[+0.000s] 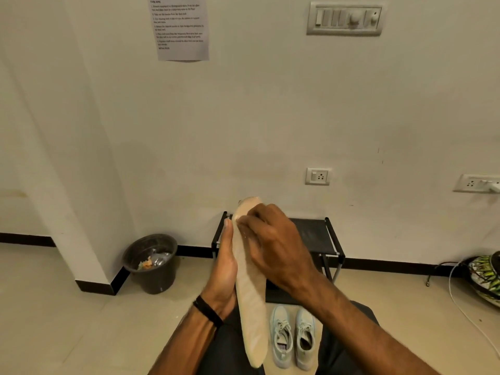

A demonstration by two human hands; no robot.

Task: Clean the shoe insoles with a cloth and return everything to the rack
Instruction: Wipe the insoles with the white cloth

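- Pale beige insole (250, 288), faintly speckled
- Light mint-grey shoes (293, 336) with laces of the same tone; dark inside
- Black rack (319, 236), top panel dark grey
- Black band (207, 311) at the left wrist
- Dark brown bin (150, 263); orange and silver scraps inside
- Cream wall (243, 117) with a black skirting strip (392, 263); beige floor tiles (67, 320)
- White sheet (180, 27) with black print; white switch plates (345, 18)
- Green, white and black patterned object (485, 280) at the right edge; white cable (460, 301)

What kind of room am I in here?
Probably a home entryway or utility corner: a black shoe rack against the wall, sneakers on the tiled floor, and a dustbin beside it.
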